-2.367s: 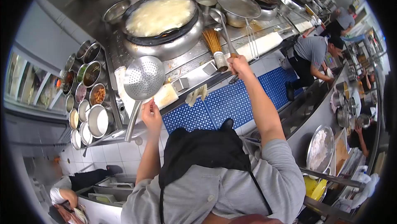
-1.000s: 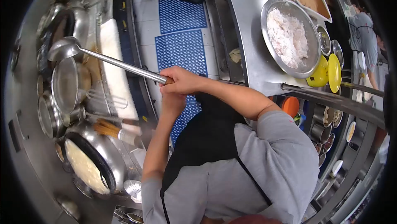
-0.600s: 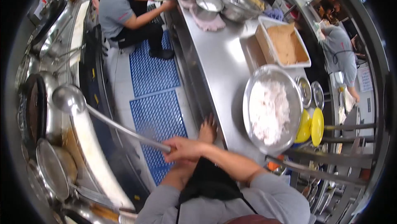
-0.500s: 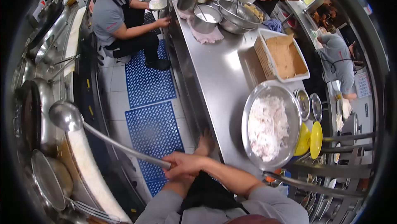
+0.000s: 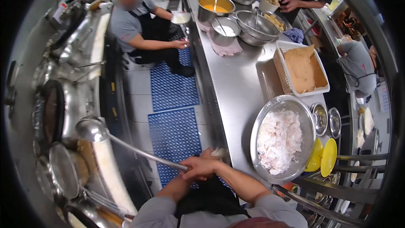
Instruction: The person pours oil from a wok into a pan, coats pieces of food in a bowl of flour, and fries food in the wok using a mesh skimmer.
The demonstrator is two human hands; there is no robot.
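A long-handled steel ladle (image 5: pixel 92 130) reaches left over the stove edge, and my right hand (image 5: pixel 198 167) is closed round the end of its handle. My forearms cross, the right one over the left. Just beyond the right hand, my left hand (image 5: pixel 208 154) is partly hidden, closed on a small pale thing (image 5: pixel 219 153) too blurred to make out, beside the steel counter's edge. On the counter (image 5: pixel 230 97), to the right, stands a large oval steel bowl (image 5: pixel 255 143) of pieces coated in white powder.
A co-worker (image 5: pixel 126 30) sits low ahead, holding a white container (image 5: pixel 180 17). Blue mats (image 5: pixel 175 139) cover the aisle. A lined white basket (image 5: pixel 283 76), steel bowls (image 5: pixel 257 28) and pots (image 5: pixel 225 34) stand on the counter. Another person's hand (image 5: pixel 290 5) is at the far end.
The view has shifted, so the surroundings appear further right. My left hand, blurred with its fingers forward before, now shows a pale thing at it. The ladle remains in my right hand.
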